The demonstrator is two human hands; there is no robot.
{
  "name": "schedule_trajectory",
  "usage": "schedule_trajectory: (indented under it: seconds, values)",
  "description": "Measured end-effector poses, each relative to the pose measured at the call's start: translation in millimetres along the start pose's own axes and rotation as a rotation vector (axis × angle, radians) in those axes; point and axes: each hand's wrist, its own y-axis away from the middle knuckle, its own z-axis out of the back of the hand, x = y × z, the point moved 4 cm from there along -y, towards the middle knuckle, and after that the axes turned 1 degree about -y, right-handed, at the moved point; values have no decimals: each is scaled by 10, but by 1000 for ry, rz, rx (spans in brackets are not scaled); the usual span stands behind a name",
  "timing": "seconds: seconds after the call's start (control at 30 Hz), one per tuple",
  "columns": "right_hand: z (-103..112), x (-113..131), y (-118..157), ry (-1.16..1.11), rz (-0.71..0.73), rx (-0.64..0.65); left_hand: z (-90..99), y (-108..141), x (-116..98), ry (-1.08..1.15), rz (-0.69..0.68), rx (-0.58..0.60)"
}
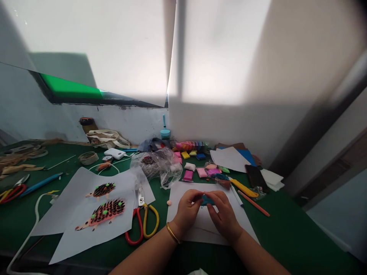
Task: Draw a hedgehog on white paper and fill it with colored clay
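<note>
Above a white sheet of paper (pixel 197 225), my left hand (pixel 189 208) and my right hand (pixel 225 215) meet at the fingertips. Between them they pinch a small piece of teal-blue modelling clay (pixel 207 200). Fingers cover part of it, and I cannot tell whether it is still in its wrapper. Just beyond the hands lie several small clay packs, among them a magenta pack (pixel 188 175), a pink pack (pixel 202 173) and a white pack (pixel 189 166). A small peach lump of clay (pixel 169 203) rests by the sheet's left edge.
Scissors (pixel 140 221) with red and yellow handles lie left of the hands, beside sheets bearing two clay hedgehogs (pixel 104 212). To the right are a yellow utility knife (pixel 244 188), an orange pencil (pixel 255 204) and a dark phone (pixel 256 177). Crumpled clear plastic (pixel 160 164) sits behind.
</note>
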Motion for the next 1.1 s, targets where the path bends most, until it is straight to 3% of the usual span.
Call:
schedule_trajectory:
  seconds: [0.13, 0.3, 0.53, 0.7, 0.97, 1.1]
  values:
    - [-3, -17, 2, 1, -10, -9, -20, 16, 76, 17, 71, -41]
    - [-7, -11, -4, 2, 0, -13, -29, 22, 52, 123, 117, 12]
    - [-27, -36, 2, 7, 16, -28, -4, 10, 49, 52, 167, -4]
    - [-48, -44, 5, 12, 23, -37, -24, 18, 88, 49, 134, -22]
    - [-38, -41, 6, 11, 6, -35, -8, 23, 41, 32, 75, 57]
    - [-31, -34, 11, 3, 12, -30, 9, 20, 27, 0, 70, 6]
